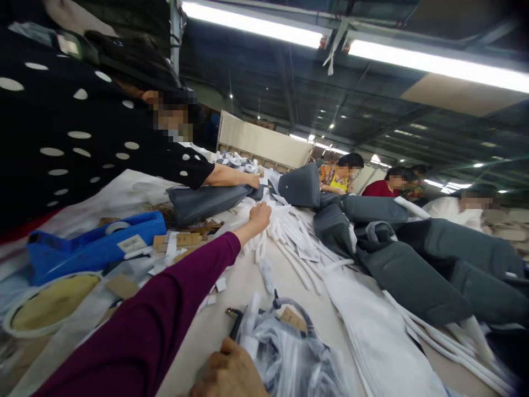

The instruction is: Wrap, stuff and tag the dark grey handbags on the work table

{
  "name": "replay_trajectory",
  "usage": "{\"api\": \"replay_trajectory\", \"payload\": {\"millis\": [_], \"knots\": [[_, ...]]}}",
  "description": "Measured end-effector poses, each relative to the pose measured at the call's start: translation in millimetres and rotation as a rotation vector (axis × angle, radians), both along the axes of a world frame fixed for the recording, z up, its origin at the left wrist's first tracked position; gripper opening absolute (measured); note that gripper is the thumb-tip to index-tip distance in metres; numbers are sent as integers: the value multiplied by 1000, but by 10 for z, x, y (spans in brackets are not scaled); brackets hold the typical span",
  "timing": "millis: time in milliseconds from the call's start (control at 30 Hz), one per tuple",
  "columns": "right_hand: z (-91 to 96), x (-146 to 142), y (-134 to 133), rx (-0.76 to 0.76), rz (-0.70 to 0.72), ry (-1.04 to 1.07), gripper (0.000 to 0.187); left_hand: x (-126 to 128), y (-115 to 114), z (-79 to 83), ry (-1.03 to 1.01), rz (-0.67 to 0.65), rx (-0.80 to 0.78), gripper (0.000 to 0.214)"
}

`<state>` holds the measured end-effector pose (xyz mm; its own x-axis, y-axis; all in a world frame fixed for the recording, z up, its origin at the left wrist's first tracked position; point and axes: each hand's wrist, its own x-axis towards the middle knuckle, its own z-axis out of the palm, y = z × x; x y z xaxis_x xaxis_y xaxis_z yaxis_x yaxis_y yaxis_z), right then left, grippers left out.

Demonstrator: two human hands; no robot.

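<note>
From the lower left, my purple-sleeved left arm reaches forward. My left hand (260, 216) is closed at the edge of a heap of white foam-like strips (289, 251); whatever its fingers hold is hidden. At the bottom, my right hand (231, 372) is curled around a dark strap (235, 322) with a brass-coloured fitting at its end. Beside that hand lies a clear plastic-wrapped bundle (289, 347), with a grey looped handle and a brown card tag (293, 318). Just beyond my left hand, a co-worker's hand (252, 181) touches a dark grey bag (209, 203).
A blue tape dispenser (95, 242) and a round yellow-centred container (53, 303) stand left, near loose brown tags (188, 239). Dark grey bags (413, 278) pile up on the right beside a white sheet (372, 325). A person in polka dots (82, 132) leans in; others work behind.
</note>
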<state>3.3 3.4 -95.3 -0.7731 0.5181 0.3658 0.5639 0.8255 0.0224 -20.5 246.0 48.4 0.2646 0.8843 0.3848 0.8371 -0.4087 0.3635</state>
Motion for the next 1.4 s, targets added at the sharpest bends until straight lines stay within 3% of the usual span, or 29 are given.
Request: {"api": "replay_trajectory", "payload": {"millis": [100,167,200,300,400,500,567,667,833,1233,1400], "knots": [[331,121,-203,-43,-27,52,30,-215,-289,282,-88,-6,-51,42],[520,182,-244,-105,-16,35,32,-504,-534,363,-256,-202,-235,57],[586,198,-239,-138,-1,30,34,-688,-693,353,-315,-221,-288,53],[688,208,-209,-201,53,54,38,-1279,-1373,148,-530,-266,-442,61],[740,211,-228,-224,77,101,38,-1702,-2185,-201,-799,-196,-606,56],[781,223,-268,-256,75,135,37,-1852,-2796,-537,-1043,-124,-822,50],[792,228,-284,-270,78,156,35,-1827,-3018,-702,-1164,-116,-941,49],[783,223,-290,-267,83,166,34,-1689,-3127,-871,-1291,-158,-1008,49],[763,214,-293,-253,91,162,33,-1434,-3046,-1057,-1338,-207,-1057,52],[818,207,-320,-123,119,180,35,-1182,-2884,-1188,-1264,-247,-918,48],[723,183,-300,-106,112,144,35,-998,-2775,-1353,-1233,-224,-879,48]]}}
